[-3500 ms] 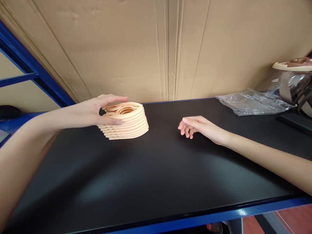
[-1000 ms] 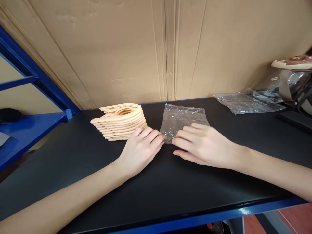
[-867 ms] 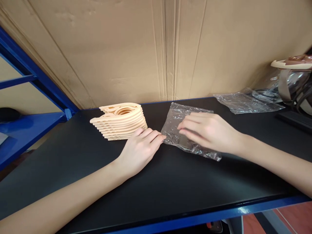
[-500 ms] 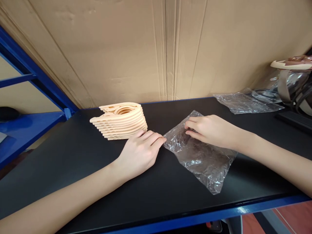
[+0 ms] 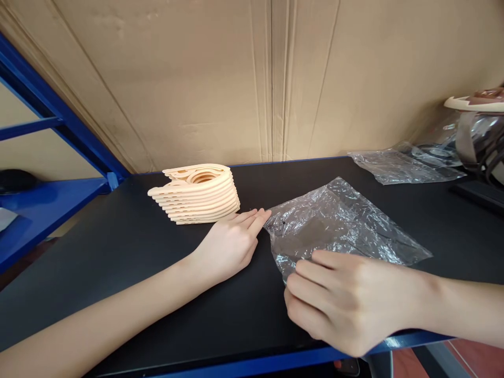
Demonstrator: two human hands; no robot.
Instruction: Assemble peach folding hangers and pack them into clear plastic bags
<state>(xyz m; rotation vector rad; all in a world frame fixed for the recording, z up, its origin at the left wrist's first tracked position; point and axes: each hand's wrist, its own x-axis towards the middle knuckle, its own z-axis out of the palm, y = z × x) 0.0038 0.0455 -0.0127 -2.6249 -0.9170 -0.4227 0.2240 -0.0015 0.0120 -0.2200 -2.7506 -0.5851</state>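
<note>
Near front edge of tabletop (image 5: pixel 129 241), R hand (image 5: pixel 346 299) grip was pinched closed on near edge of clear bag (image 5: pixel 334 226), which lay flat mid-tabletop. L hand (image 5: pixel 232 244) lay flat, holding nothing, tips at bag corner. Risk was thin film slipping/tearing under hard tug.

bare table (image 5: pixel 129 294) at left; ring stack (image 5: pixel 197 194) blocks behind.

A packing workshop: blue steel racking (image 5: pixel 47 126), cardboard backing (image 5: pixel 220 79), black workbench (image 5: pixel 129 283).

A stack of peach plastic pieces (image 5: pixel 197 194) sits at ten o'clock on the black counter (image 5: pixel 118 273). Crumpled clear wrap (image 5: pixel 397 165) lies at two o'clock, with cardboard (image 5: pixel 197 79) behind.
</note>
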